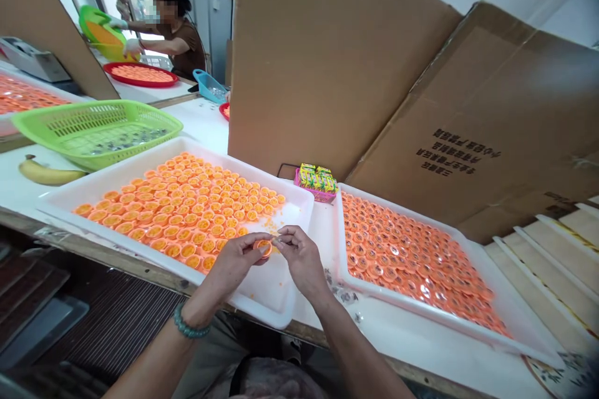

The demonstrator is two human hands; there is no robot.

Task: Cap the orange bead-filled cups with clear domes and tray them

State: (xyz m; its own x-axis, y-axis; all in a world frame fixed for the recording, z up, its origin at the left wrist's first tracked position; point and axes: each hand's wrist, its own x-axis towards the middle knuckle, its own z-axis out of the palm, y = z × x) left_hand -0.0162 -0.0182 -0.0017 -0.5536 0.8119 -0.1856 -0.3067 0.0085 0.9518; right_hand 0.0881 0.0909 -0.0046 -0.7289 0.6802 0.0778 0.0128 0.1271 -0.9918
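Note:
My left hand (241, 259) pinches a small orange cup (263, 249) with yellow-orange pieces inside, held over the near right end of a white tray (276, 312). Right beside the cup is my right hand (299, 255), its thumb and forefinger pressed together at the cup's rim; whatever lies between them is too small to make out. Rows of similar filled orange cups (187, 206) cover much of the white tray. Loose yellow crumbs (271, 224) are scattered on the tray floor just beyond my hands.
To the right, a second white tray (472, 340) holds covered orange cups. A pink basket (322, 196) of small yellow-green packets stands between the trays. A green basket (60, 115) and a banana (49, 171) lie left. Cardboard sheets (337, 62) rise behind. Another person (187, 43) works at the back.

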